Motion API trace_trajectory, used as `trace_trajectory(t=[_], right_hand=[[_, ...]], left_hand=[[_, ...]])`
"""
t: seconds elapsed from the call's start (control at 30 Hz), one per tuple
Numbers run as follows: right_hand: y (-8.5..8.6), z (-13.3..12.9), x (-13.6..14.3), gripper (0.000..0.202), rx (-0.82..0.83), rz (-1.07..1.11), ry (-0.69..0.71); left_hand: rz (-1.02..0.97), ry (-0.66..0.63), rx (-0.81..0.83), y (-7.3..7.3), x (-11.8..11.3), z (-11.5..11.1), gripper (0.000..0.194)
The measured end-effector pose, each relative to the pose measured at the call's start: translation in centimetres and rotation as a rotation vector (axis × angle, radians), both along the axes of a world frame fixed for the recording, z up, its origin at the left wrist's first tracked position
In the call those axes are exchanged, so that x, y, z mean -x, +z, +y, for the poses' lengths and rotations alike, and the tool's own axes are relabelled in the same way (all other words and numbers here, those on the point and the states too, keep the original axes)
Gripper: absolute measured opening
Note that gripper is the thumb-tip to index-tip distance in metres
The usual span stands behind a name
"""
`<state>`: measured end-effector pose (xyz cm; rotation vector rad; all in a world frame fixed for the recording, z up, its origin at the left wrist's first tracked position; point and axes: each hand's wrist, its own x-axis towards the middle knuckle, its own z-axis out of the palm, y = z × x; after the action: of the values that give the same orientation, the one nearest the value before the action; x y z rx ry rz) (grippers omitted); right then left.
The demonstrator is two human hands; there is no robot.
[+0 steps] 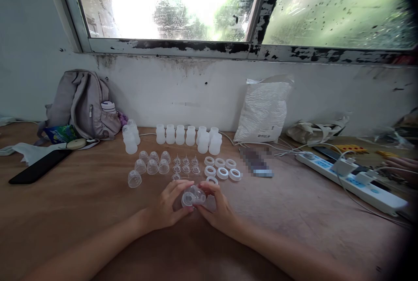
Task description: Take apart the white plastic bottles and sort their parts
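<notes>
My left hand [168, 205] and my right hand [218, 209] meet low over the wooden table [294, 215], both gripping one small clear plastic bottle part [193, 197] between their fingertips. Just beyond them lie clear dome caps [152, 167], small clear teats [186, 165] and white rings [222, 168] in loose rows. Further back stands a row of small white bottles [184, 135]. Which piece the held part is made of is hard to tell.
A grey backpack [81, 105] leans on the wall at back left, a black phone [39, 167] lies before it. A white bag [263, 109], a blurred flat object [256, 162] and a power strip [351, 179] with cables sit right. Another person's fingers [400, 165] show at far right.
</notes>
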<state>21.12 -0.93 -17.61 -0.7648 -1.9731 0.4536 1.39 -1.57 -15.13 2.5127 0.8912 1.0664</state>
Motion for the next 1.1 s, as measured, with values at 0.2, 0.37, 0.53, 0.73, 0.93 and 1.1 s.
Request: trace_trajectory(t=[0.2, 0.37, 0.53, 0.73, 0.93, 1.1], right_hand=[[0.5, -0.5, -0.1, 0.042, -0.105, -0.044, 0.025], [1.2, 0.0, 0.1, 0.038, 0.006, -0.13, -0.008], [1.3, 0.3, 0.3, 0.038, 0.051, -0.188, 0.045], [1.4, 0.2, 0.4, 0.031, 0.075, -0.227, 0.075], [1.5, 0.2, 0.6, 0.034, 0.096, -0.267, 0.091], [1.4, 0.3, 0.5, 0.033, 0.103, -0.264, 0.092]], left_hand=[[0.085, 0.039, -0.197, 1.0, 0.6, -0.2, 0.043], [0.021, 0.198, -0.153, 4.1, 2.8, 1.4, 0.034], [0.231, 0.253, 0.155, 7.5, 6.8, 3.4, 0.042], [0.523, 0.286, 0.303, 7.4, 9.6, 4.7, 0.032], [0.662, 0.31, 0.367, 6.1, 10.0, 5.1, 0.031], [0.684, 0.308, 0.383, 5.8, 10.2, 5.2, 0.033]])
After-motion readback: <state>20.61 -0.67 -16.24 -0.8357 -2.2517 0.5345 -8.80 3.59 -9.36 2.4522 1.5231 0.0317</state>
